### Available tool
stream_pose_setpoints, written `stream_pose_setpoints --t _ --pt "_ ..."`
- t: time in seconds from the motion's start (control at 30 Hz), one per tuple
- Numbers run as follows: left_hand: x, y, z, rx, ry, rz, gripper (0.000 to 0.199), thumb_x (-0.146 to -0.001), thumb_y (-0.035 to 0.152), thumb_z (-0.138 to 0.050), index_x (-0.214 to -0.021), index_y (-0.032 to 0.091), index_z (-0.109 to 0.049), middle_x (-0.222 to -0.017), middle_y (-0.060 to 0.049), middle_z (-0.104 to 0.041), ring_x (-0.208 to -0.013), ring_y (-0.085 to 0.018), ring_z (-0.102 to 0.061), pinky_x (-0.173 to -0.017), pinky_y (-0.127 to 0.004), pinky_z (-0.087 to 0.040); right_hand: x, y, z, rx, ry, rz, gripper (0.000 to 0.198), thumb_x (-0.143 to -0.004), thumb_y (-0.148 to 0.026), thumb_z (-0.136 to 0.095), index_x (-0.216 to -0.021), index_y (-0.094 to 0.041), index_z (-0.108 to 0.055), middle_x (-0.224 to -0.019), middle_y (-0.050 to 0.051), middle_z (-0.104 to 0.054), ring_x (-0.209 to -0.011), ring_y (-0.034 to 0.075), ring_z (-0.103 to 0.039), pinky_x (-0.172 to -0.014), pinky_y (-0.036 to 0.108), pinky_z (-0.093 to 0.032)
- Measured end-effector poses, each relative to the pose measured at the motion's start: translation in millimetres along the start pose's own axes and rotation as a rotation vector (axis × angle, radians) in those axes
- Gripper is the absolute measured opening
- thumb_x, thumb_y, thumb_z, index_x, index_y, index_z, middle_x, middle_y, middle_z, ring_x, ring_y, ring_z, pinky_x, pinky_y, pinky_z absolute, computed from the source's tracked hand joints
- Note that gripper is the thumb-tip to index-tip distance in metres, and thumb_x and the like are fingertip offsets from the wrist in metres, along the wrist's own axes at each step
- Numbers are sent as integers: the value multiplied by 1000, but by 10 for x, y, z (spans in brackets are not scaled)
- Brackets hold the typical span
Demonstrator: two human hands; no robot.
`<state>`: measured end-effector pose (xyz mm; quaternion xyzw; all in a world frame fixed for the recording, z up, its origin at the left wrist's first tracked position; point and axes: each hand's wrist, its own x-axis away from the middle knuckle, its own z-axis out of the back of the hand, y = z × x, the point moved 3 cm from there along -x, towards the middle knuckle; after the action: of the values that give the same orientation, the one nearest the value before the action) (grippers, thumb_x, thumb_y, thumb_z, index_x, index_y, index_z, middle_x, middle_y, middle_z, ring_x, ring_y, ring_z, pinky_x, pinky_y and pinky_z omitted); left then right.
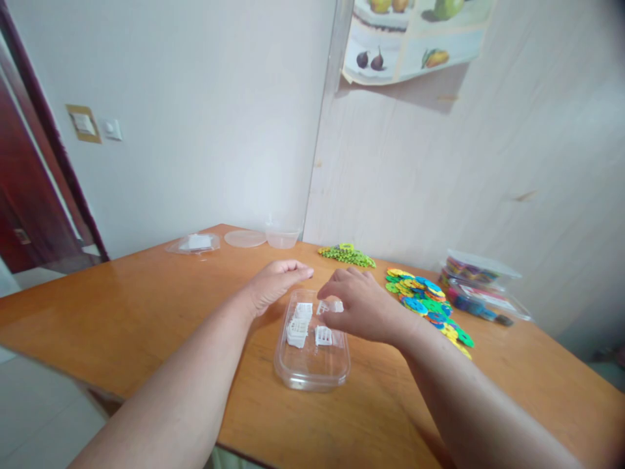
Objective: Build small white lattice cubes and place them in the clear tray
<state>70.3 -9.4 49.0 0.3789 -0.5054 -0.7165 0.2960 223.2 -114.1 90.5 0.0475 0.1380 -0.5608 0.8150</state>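
Note:
A clear plastic tub [312, 378] sits on the wooden table in front of me. Small white lattice pieces lie in it: a stacked pair of groups [297, 331] on the left side and a single white piece [323, 335] nearer the right wall. My left hand [279, 284] hovers at the tub's far left corner, thumb and fingers pressed together; whatever they may hold is hidden. Over the tub's right side reaches my right hand [359, 305], thumb and forefinger apart, above more white pieces [323, 307] that it partly covers.
Colourful notched discs [430, 303] are heaped on the right, with stacked clear boxes [481, 286] beyond. Green pieces [347, 255] lie at the back. A clear bowl [283, 238], a round lid [245, 239] and a clear lid with a white label [198, 243] stand along the wall.

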Motion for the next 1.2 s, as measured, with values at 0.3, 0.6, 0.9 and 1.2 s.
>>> stream_pose_setpoints --t 0.3,0.6,0.9,1.2 --pt "-43 -76 17 -64 46 39 41 -73 52 -67 -93 17 -68 -96 -5 -70 -95 -23 -59 -90 -37 -40 -25 -75 -181 116 -175 3 27 -71 -47 -72 -92 -31 -77 -95 10 -63 -97 30 -52 -84 46 -35" --pt "-24 -46 -16 -83 35 29 37 -72 50 -66 -88 17 -68 -86 -3 -67 -86 -20 -58 -82 -34 -41 -15 -36 -211 125 -119 6 27 -69 -38 -76 -95 -33 -76 -123 9 -59 -121 35 -43 -103 62 -21" --pt "-1 -179 -19 -213 -24 97 31 -67 37 -67 -91 18 -64 -83 -2 -66 -77 -19 -58 -66 -28 -41 19 88 -55 -52 -73 -68 25 -79 -31 -65 -102 -23 -72 -100 9 -62 -94 23 -55 -81 34 -41" --pt "-100 -318 -30 -161 -45 64 21 -66 27 -64 -85 18 -63 -79 -3 -67 -72 -17 -60 -64 -28 -43 -6 -10 -47 57 -188 -58 24 -74 -24 -63 -97 -22 -69 -92 6 -68 -86 21 -59 -68 29 -39"
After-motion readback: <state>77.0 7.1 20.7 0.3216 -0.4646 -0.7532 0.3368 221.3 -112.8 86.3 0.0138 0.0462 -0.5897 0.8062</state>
